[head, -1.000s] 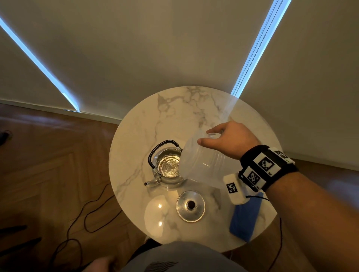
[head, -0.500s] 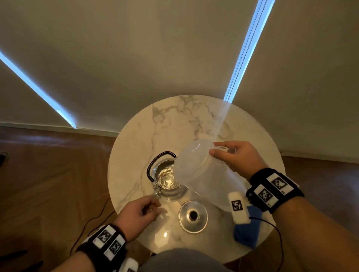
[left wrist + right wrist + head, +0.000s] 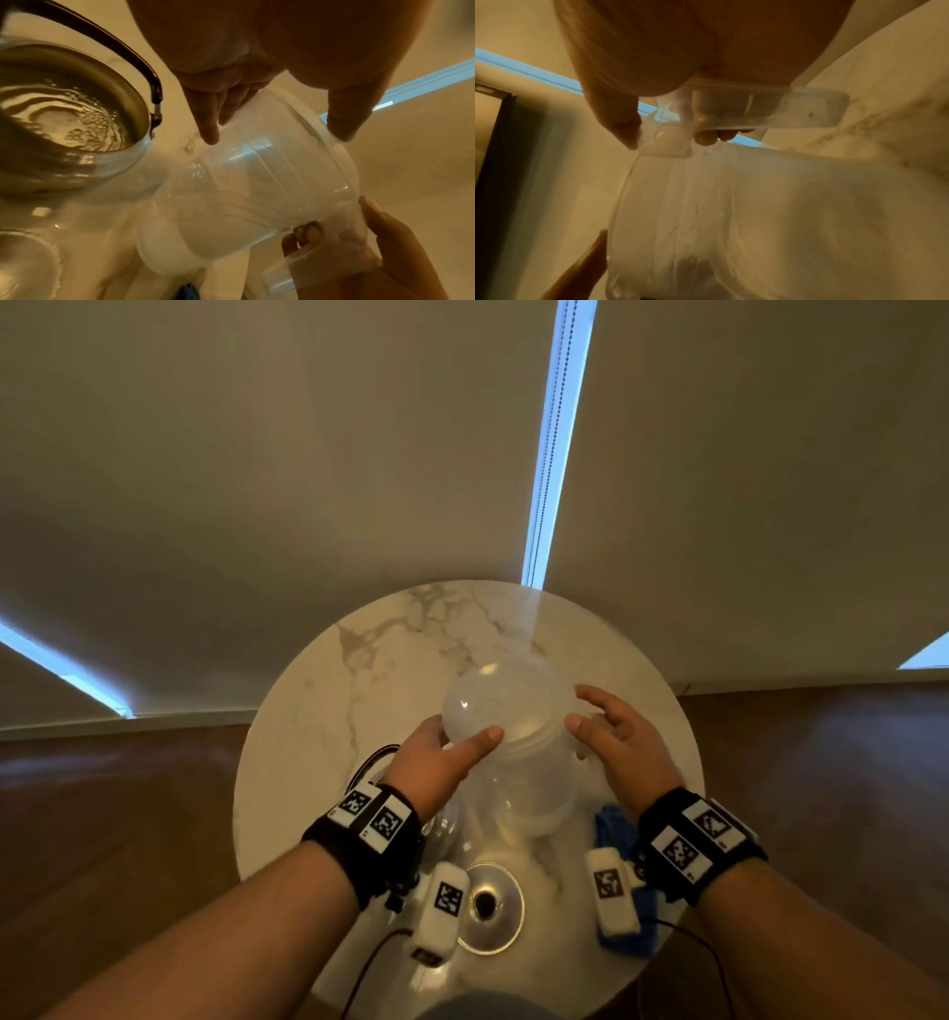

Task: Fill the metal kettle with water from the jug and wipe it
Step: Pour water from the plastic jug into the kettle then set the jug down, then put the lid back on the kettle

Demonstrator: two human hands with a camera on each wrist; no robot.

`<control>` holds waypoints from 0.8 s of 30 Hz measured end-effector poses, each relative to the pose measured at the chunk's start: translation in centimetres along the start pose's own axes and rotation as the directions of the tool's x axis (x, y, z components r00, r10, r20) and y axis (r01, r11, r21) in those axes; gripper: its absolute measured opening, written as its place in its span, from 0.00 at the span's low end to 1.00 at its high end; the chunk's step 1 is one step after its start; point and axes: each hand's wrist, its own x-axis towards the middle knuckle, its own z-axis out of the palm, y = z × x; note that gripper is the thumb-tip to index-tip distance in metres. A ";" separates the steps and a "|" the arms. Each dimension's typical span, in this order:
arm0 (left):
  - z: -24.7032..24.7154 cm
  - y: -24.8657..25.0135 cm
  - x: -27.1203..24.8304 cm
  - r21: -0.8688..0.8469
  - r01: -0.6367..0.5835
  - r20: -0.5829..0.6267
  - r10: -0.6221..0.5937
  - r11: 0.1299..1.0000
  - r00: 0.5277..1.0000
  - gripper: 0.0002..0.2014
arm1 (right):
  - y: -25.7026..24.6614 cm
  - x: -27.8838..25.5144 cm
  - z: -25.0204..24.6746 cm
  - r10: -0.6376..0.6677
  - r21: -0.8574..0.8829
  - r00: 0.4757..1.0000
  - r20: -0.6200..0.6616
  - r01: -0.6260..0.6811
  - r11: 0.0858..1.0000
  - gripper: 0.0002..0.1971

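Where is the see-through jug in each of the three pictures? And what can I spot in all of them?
Head view: the jug is in the middle, tipped over the round table.
Left wrist view: the jug is centre-right, with the kettle at the left.
Right wrist view: the jug fills the lower right, its handle near the top.
Shared landmark: the bright blue light strip.

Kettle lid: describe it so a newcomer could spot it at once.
Start at the round marble table. Near its front edge, just camera-side of the tilted clear jug, lies the kettle lid. It is the only flat shiny metal disc, with a dark knob at its centre; the blue cloth beside it is dull.
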 end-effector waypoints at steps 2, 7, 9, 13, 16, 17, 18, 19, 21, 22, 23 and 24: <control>0.8 0.6 1.1 0.066 -0.025 -0.006 0.025 0.998 1.000 0.38 | 0.4 0.2 -0.4 0.012 -0.003 1.000 -0.015 -0.012 1.000 0.18; 2.6 1.3 3.8 0.230 -0.105 -0.037 0.116 0.968 0.993 0.38 | 1.9 0.8 -1.5 0.057 -0.129 0.998 -0.017 -0.059 0.990 0.30; 2.9 1.4 4.7 0.235 -0.131 -0.027 0.141 0.963 0.990 0.40 | 2.7 1.2 -1.8 0.054 -0.197 0.998 -0.032 -0.059 0.979 0.31; 3.3 1.3 5.7 0.256 -0.140 -0.033 0.153 0.957 0.988 0.43 | 3.7 2.2 -2.1 0.015 -0.353 0.999 -0.038 -0.028 0.935 0.32; 3.2 1.0 6.0 0.225 -0.129 -0.052 0.144 0.966 0.988 0.46 | 3.8 2.8 -2.1 -0.018 -0.412 0.999 -0.043 -0.002 0.911 0.32; 3.1 0.8 6.1 0.214 -0.129 -0.057 0.144 0.968 0.988 0.46 | 3.7 2.9 -2.1 -0.024 -0.432 0.999 -0.044 0.002 0.902 0.32; 3.0 0.8 6.1 0.215 -0.129 -0.061 0.145 0.968 0.988 0.46 | 3.6 3.0 -2.1 -0.024 -0.451 0.999 -0.044 0.001 0.892 0.32; 2.9 0.8 6.1 0.228 -0.131 -0.065 0.149 0.965 0.987 0.46 | 3.5 3.1 -2.1 -0.020 -0.469 0.999 -0.041 -0.002 0.883 0.31; 2.8 0.8 6.1 0.274 -0.133 -0.070 0.157 0.953 0.985 0.46 | 3.1 3.1 -2.1 -0.003 -0.492 0.999 -0.041 -0.017 0.870 0.32; 2.7 0.9 6.1 0.305 -0.132 -0.068 0.160 0.943 0.985 0.46 | 3.0 3.2 -2.1 0.008 -0.504 0.999 -0.040 -0.027 0.863 0.32; 2.6 0.9 6.0 0.336 -0.134 -0.064 0.164 0.932 0.984 0.45 | 2.8 3.2 -2.1 0.012 -0.524 0.999 -0.040 -0.031 0.851 0.32; 2.6 0.9 5.8 0.361 -0.136 -0.059 0.168 0.923 0.984 0.45 | 2.7 3.2 -2.1 0.000 -0.551 0.999 -0.042 -0.023 0.834 0.32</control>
